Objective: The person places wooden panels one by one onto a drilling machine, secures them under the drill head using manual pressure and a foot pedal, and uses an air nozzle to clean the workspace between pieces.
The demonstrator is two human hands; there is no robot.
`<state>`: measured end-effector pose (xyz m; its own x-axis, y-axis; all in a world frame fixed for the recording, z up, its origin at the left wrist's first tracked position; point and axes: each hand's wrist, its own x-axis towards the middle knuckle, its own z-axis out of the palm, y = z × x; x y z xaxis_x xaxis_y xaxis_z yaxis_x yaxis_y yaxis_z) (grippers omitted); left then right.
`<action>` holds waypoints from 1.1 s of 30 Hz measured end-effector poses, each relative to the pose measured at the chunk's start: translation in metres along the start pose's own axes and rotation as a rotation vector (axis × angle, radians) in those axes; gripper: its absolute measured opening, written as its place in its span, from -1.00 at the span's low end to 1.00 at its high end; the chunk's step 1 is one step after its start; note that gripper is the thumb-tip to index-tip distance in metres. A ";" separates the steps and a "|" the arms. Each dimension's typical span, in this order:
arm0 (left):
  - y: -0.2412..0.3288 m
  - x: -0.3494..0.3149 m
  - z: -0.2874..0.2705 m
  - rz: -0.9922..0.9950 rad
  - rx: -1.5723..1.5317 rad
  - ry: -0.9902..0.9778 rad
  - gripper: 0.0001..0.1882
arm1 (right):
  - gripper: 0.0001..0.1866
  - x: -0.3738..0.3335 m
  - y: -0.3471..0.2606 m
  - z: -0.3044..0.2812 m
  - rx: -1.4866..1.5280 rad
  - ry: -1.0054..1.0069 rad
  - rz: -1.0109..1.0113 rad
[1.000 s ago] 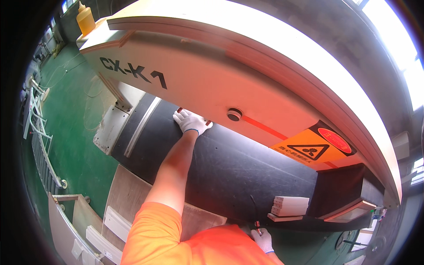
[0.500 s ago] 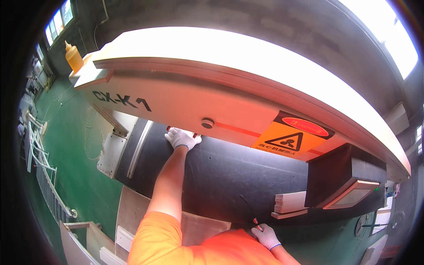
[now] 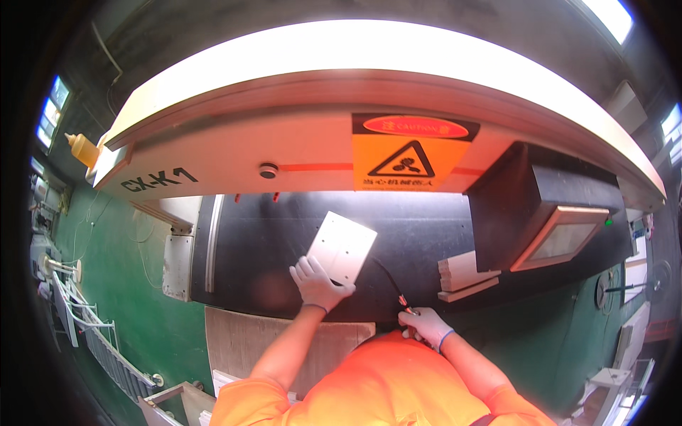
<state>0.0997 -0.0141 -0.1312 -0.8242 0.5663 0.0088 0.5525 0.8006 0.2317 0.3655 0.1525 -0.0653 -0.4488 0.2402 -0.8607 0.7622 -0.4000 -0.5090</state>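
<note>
A white rectangular panel [image 3: 342, 245] with several small dark holes is over the black worktable [image 3: 263, 248], its nearest corner in my left hand [image 3: 320, 285]. That white-gloved hand grips the corner, fingers along the left edge and thumb toward the right. Close to my body, my right hand [image 3: 428, 325], also gloved, is closed around a thin black hose-like tool [image 3: 388, 275] with a red and silver fitting near the fingers. The tool's far end reaches the panel's right edge; its exact kind is unclear.
Across the back runs a white machine beam [image 3: 227, 153] with an orange warning label [image 3: 398, 167]. A black box with a screen [image 3: 561, 238] juts out at the right, beside stacked white strips [image 3: 465, 278]. Two red pegs [image 3: 275, 197] stand below the beam. A yellow bottle [image 3: 83, 150] sits far left.
My left hand has come back from under the beam toward me and to the right, and the white panel now shows in it. The right hand still holds the black tool.
</note>
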 end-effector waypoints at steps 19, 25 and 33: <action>0.051 -0.095 -0.021 0.045 -0.267 -0.562 0.02 | -0.66 0.024 0.054 0.010 0.052 -0.047 -0.194; 0.037 -0.101 0.011 -0.107 -1.125 -0.840 -0.27 | -0.62 0.002 0.034 0.004 -0.047 -0.020 -0.315; 0.086 -0.069 -0.023 0.232 -0.699 -0.716 -0.43 | -0.65 -0.007 0.016 -0.004 -0.023 -0.257 -0.277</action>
<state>0.2009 0.0113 -0.0898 -0.3125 0.8597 -0.4040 0.3044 0.4935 0.8148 0.3825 0.1482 -0.0677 -0.7393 0.1057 -0.6650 0.6046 -0.3305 -0.7247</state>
